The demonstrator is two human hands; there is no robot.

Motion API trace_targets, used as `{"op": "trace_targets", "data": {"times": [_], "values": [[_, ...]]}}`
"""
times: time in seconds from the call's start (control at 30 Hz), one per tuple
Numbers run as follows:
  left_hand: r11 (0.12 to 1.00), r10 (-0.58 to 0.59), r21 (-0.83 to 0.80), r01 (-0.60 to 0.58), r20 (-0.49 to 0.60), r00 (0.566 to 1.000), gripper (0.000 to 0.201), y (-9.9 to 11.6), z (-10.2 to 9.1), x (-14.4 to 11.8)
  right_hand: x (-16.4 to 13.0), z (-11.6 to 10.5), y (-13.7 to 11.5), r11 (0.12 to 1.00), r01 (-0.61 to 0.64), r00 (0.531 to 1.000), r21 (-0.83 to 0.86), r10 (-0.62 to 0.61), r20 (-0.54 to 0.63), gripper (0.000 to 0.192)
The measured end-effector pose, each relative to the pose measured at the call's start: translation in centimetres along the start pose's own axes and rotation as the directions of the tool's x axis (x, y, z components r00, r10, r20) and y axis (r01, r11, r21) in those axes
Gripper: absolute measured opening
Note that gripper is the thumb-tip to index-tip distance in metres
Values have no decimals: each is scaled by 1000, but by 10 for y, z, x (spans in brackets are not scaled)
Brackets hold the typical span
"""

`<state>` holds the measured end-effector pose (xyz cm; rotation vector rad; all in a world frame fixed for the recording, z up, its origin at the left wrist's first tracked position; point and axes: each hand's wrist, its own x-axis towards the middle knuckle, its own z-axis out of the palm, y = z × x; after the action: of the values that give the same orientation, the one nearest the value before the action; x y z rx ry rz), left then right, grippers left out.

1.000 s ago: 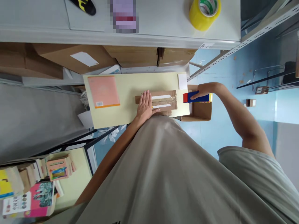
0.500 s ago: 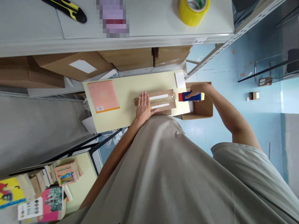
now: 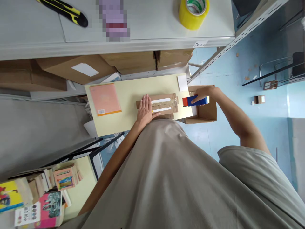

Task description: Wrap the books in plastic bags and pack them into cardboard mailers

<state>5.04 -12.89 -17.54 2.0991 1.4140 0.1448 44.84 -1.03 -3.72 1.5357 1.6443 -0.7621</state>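
My left hand (image 3: 144, 109) lies flat, fingers stretched out, on the left part of a brown cardboard package (image 3: 164, 104). Two white strips run along the package, and clear tape glints at its right end. In my right hand (image 3: 202, 93) is a blue oblong object with a red end (image 3: 195, 101); its exact kind I cannot make out. The red end points left toward the package, with a gap between them. Both the package and my left hand are on a pale yellow board (image 3: 128, 122). Beneath my right hand stands an open cardboard box (image 3: 207, 111).
A pink-orange booklet (image 3: 105, 99) and a white card (image 3: 182, 83) lie on the board. On the grey shelf above are a yellow tape roll (image 3: 190, 19) and a box cutter (image 3: 69, 13). Cardboard boxes (image 3: 133, 62) fill the shelf below. Books (image 3: 51, 206) are stacked at lower left.
The view has shifted slightly. My right hand still holds the blue object near the board's right edge, its angle slightly changed. My left hand stays flat on the package.
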Motion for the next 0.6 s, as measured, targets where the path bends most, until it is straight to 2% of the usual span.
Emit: {"op": "trace_targets", "data": {"times": [0.1,0.13,0.2,0.33,0.47,0.6], "values": [[1000,4,4,-4,10,1000,131,1,-1,0,3,8,-18,998,7,994,-58,0,111,57],[1000,6,5,-6,11,1000,131,1,-2,0,4,13,-28,998,9,994,-65,-2,110,58],[1000,7,6,-7,7,1000,131,2,-2,1,6,26,-50,996,-7,998,-87,12,58,58],[1000,-7,0,7,-5,1000,130,2,-1,3,6,56,-86,991,-88,992,-105,77,-101,42],[1000,5,-13,-5,-32,999,127,2,-1,0,-6,65,-88,992,-106,986,-71,96,-135,42],[998,-65,-10,64,-35,997,116,14,-13,0,-35,44,-79,987,-155,936,29,156,-314,42]]}}
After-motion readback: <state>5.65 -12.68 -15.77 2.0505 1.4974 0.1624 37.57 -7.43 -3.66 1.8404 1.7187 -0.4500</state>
